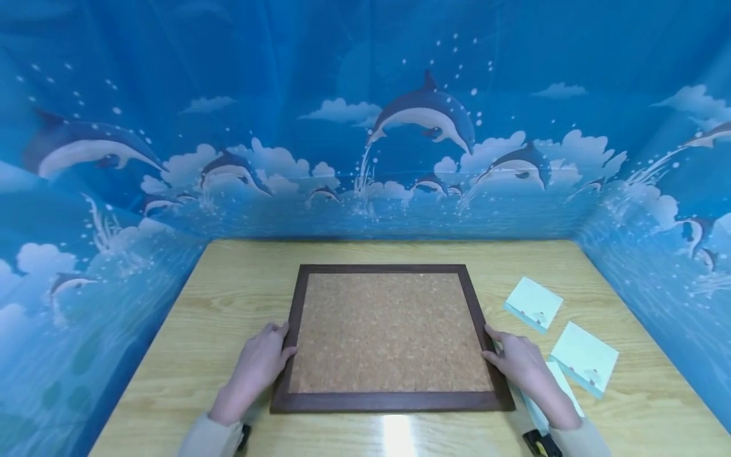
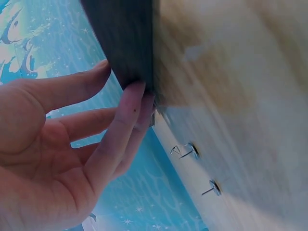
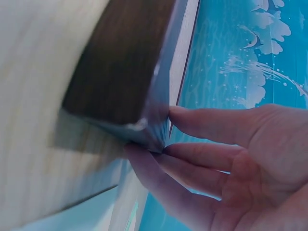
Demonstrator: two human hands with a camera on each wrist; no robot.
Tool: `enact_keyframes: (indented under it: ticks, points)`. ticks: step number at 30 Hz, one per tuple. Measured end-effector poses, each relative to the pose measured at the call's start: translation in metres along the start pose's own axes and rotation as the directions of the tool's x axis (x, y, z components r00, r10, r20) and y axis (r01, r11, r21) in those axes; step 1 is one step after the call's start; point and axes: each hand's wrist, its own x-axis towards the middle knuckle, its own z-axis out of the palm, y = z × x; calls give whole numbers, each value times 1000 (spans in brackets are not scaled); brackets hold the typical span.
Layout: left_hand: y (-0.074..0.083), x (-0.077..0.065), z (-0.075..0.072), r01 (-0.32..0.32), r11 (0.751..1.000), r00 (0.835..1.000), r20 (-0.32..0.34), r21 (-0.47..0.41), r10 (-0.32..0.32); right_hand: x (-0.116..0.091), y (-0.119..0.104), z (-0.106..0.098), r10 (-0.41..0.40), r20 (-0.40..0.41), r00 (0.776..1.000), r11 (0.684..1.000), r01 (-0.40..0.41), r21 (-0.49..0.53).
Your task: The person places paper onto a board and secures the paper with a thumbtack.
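Observation:
A cork board in a dark brown wooden frame lies before me in the head view. My left hand grips the frame's left side, thumb on its upper face. On the opposite side my right hand holds the frame in the same way. In the left wrist view, the left fingers curl under the edge of the dark frame. The right wrist view shows the right thumb against the side of the frame, other fingers beneath its corner.
Silver thumbtacks with their pins sticking out lie on the wood table beside the left hand. Pale blue paper pads lie to the right, one partly under my right forearm. A blue dolphin-print curtain borders the table.

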Motion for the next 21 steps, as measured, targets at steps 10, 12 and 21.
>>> enact_keyframes:
  ticks: [10,12,21]
  points:
    - [0,-11,2,30,999,1000,2,-19,-30,-14,3,3,-39,-53,998,999,39,-1]
    - [1,-12,2,48,999,999,16,-21,-48,-17,3,3,-40,-57,998,999,40,-4]
    - [4,-22,3,49,999,999,11,-15,-49,-26,4,4,-15,-38,999,1000,16,22]
